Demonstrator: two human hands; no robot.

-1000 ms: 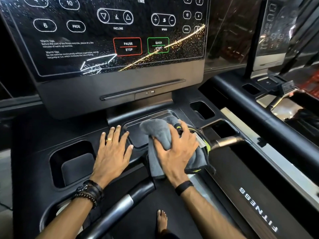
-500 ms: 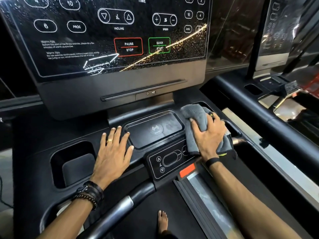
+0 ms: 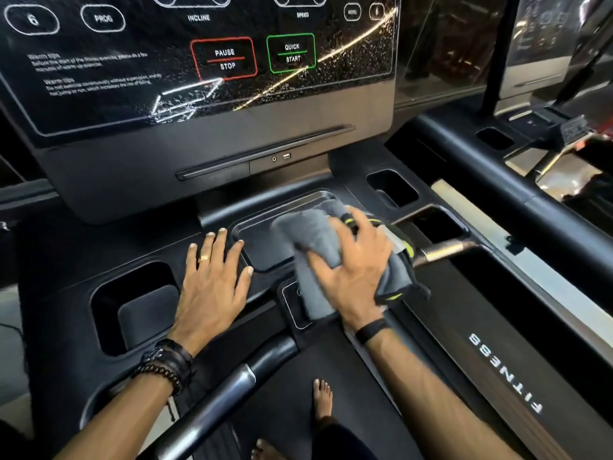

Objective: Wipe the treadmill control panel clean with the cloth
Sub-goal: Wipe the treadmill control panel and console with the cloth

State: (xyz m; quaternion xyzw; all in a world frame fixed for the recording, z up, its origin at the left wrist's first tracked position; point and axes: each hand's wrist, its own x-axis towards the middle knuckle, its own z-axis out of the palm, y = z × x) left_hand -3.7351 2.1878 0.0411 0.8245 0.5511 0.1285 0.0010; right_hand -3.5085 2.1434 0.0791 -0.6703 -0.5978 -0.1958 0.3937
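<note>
Bracing on the matte black console deck [image 3: 59,260], the person's left hand [image 3: 212,287] lies flat with fingers straight, holding nothing, just left of the shallow rectangular black tray [image 3: 262,250]. To its right, the right hand [image 3: 351,270] presses a folded grey microfibre cloth [image 3: 315,247] with yellow-green trim, fingers spread over it, across the tray's right half and the small button panel [image 3: 295,307] below. The cloth's long axis runs toward the person. Above, the glossy black touchscreen control panel [image 3: 199,61] looks speckled with droplets, likely unwiped. Another treadmill [image 3: 530,78] stands at right.
</note>
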